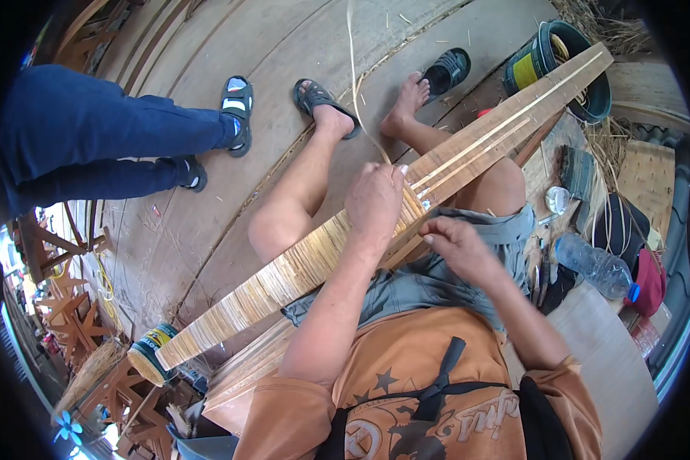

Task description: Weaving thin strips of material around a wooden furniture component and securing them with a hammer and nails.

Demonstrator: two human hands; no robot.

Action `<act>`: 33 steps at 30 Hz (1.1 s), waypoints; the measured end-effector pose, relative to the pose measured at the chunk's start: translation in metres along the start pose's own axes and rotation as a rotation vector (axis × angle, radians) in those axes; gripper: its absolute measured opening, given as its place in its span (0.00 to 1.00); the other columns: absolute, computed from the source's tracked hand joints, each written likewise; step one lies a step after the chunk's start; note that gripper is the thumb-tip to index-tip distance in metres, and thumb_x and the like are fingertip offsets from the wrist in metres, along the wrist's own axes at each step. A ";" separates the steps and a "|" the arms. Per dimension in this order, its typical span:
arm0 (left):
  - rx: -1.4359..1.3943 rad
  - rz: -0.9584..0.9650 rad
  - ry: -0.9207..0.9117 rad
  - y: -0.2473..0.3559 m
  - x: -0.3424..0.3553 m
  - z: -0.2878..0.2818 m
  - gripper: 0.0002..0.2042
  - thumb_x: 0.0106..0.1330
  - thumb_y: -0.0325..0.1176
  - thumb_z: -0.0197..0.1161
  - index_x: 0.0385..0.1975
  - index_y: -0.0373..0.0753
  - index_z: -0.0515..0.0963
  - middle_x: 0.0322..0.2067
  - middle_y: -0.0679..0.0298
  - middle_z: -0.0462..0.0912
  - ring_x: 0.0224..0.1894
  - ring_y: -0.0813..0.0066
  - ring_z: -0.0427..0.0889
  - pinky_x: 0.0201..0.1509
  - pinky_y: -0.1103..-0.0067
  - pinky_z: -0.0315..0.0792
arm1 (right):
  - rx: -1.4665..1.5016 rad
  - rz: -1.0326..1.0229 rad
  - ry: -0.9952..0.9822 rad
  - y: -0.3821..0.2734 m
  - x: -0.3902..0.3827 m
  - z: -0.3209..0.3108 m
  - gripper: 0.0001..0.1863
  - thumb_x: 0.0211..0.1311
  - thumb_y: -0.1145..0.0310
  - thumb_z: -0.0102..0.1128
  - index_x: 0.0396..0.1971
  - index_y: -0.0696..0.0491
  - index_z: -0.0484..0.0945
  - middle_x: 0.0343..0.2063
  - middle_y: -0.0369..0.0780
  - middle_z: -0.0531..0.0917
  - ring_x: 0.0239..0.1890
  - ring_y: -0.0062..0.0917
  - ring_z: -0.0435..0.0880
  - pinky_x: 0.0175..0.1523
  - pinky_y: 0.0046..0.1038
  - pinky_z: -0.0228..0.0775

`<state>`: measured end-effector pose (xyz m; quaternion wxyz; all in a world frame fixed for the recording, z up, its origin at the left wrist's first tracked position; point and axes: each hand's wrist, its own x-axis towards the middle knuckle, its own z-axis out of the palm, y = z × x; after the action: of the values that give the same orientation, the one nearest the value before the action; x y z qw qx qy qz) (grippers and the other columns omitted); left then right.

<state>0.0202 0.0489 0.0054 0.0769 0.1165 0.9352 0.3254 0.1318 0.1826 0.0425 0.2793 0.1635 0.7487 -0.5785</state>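
A long wooden board (506, 126) lies slantwise across my lap, with pale thin strips running lengthwise along its bare far-right part. Its near-left part is covered by tight rows of flat straw-coloured wrapping (284, 277). My left hand (376, 201) is closed over the board where the wrapping ends. From its fingertips a loose, narrow plant-fibre strip (356, 88) rises to the top of the view. Beside the board's near edge, my right hand (461, 245) has its thumb and fingers pinched together; whatever lies between them is too small to make out.
Another person's legs in dark blue trousers (123, 119) stand at left. A dark green bucket (602, 90) stands under the board's right end, and a can (152, 345) near its left end. A plastic bottle (594, 264) and tools lie at right. Wooden star shapes (75, 322) lie at left.
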 end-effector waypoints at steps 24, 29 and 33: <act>-0.879 -0.682 -0.905 -0.030 0.038 -0.016 0.10 0.64 0.32 0.58 0.36 0.29 0.76 0.28 0.62 0.81 0.26 0.82 0.79 0.31 0.84 0.74 | 0.473 0.112 0.305 0.046 0.035 0.049 0.08 0.67 0.70 0.49 0.35 0.60 0.71 0.23 0.35 0.74 0.26 0.20 0.72 0.34 0.24 0.68; -0.829 -0.679 -0.860 -0.034 0.033 -0.013 0.12 0.65 0.29 0.57 0.44 0.28 0.73 0.32 0.64 0.80 0.32 0.83 0.78 0.40 0.85 0.73 | 0.317 0.116 0.448 0.031 0.020 0.041 0.09 0.66 0.70 0.51 0.35 0.61 0.73 0.23 0.37 0.75 0.27 0.16 0.69 0.33 0.24 0.67; -0.407 -0.235 -0.602 -0.027 0.022 -0.008 0.18 0.65 0.30 0.54 0.53 0.30 0.67 0.37 0.51 0.81 0.39 0.65 0.81 0.44 0.74 0.72 | 0.485 0.203 0.399 0.017 0.005 0.028 0.11 0.64 0.68 0.54 0.30 0.61 0.75 0.19 0.33 0.74 0.21 0.14 0.65 0.27 0.21 0.63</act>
<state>-0.0067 0.0301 -0.0068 0.4065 0.0812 0.7939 0.4447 0.1443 0.1600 0.0217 0.1366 0.4090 0.6091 -0.6656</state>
